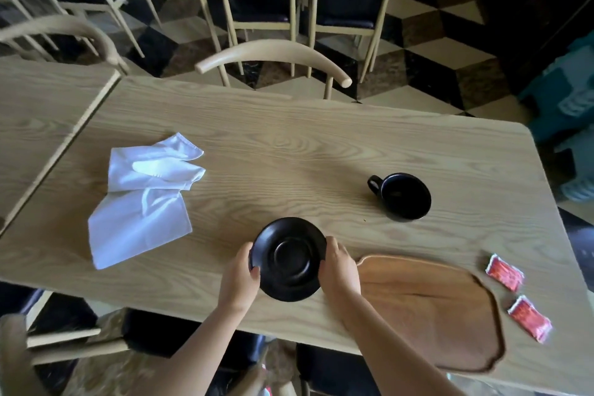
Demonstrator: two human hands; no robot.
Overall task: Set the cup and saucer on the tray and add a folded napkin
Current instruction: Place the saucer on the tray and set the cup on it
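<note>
A black saucer sits near the table's front edge, gripped at both sides: my left hand curls round its left rim and my right hand round its right rim. Whether it is lifted off the table I cannot tell. The black cup stands upright further back to the right, handle pointing left. A brown wooden tray lies right of the saucer at the front edge, partly under my right forearm. A white cloth napkin, loosely crumpled, lies at the left.
Two red sachets lie right of the tray near the table's right edge. A second table adjoins on the left. Wooden chairs stand behind the table and one at the front left.
</note>
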